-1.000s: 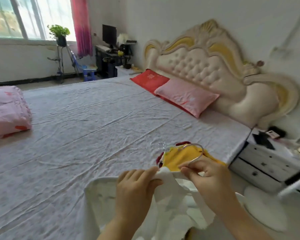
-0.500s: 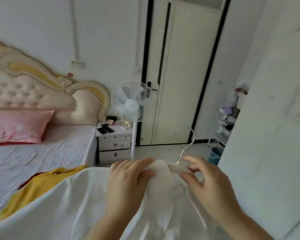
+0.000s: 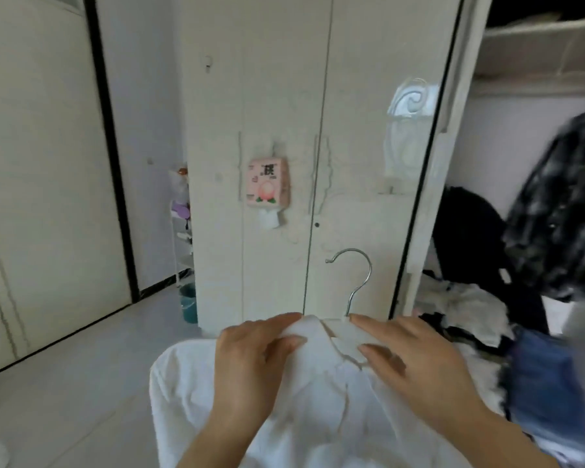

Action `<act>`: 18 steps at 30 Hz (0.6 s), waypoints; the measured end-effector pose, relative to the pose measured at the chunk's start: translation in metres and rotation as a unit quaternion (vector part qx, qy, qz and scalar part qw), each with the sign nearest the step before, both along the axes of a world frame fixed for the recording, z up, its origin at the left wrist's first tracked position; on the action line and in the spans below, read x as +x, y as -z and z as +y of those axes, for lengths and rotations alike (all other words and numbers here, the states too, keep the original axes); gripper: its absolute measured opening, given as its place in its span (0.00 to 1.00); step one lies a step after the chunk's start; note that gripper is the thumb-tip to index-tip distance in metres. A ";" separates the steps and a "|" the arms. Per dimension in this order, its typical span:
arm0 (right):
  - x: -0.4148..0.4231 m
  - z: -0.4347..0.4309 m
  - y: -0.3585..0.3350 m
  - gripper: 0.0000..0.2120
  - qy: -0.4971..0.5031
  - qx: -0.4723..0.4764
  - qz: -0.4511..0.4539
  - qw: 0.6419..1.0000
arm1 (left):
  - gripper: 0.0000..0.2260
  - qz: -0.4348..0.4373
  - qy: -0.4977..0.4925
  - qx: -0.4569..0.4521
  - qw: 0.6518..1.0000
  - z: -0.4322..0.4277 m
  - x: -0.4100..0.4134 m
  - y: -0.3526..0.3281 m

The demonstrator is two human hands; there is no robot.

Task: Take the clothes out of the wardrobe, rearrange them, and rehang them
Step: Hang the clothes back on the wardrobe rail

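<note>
A white garment (image 3: pixel 304 403) hangs on a white hanger whose metal hook (image 3: pixel 357 282) sticks up between my hands. My left hand (image 3: pixel 254 363) grips the garment's left shoulder near the collar. My right hand (image 3: pixel 409 363) pinches the hanger's right arm through the cloth, just below the hook. I hold them in front of the white wardrobe (image 3: pixel 318 130). Its closed doors face me, and its open section (image 3: pixel 520 197) at the right shows a dark patterned garment (image 3: pixel 568 211) and a black garment (image 3: pixel 470 248) hanging inside.
A pile of white and dark clothes (image 3: pixel 466 309) and a blue garment (image 3: pixel 547 393) lie in the wardrobe's open part. A pink tissue pack (image 3: pixel 267 182) hangs on the door. A teal bin (image 3: pixel 187 302) and a small rack (image 3: pixel 181 211) stand left of the wardrobe.
My view has swung right from the bed, past the fan and room door, to the wardrobe. Both hands kept hold of the white garment and hanger, carrying them along.
</note>
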State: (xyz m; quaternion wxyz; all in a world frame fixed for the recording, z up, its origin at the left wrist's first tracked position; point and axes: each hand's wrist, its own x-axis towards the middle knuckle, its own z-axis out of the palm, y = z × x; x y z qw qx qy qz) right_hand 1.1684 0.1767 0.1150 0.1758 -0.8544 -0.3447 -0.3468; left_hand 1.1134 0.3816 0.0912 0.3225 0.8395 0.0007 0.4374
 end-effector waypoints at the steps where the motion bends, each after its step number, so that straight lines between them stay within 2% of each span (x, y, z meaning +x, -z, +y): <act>1: 0.004 -0.017 -0.003 0.17 0.031 -0.005 -0.008 0.999 | 0.16 -0.003 0.033 -0.009 0.999 -0.015 0.014 -0.003; 5: 0.010 -0.082 -0.012 0.17 0.153 -0.025 -0.031 0.987 | 0.16 0.003 0.141 -0.027 0.990 -0.073 0.063 -0.015; 8: 0.011 -0.121 -0.019 0.16 0.201 -0.015 -0.069 0.977 | 0.15 -0.013 0.210 -0.017 0.978 -0.115 0.092 -0.025; 12: 0.021 -0.168 -0.023 0.16 0.255 -0.010 -0.123 0.959 | 0.18 -0.019 0.273 -0.011 0.962 -0.169 0.128 -0.032; 18: 0.066 -0.245 -0.028 0.17 0.347 -0.034 -0.144 0.926 | 0.16 0.015 0.339 -0.009 0.941 -0.253 0.192 -0.026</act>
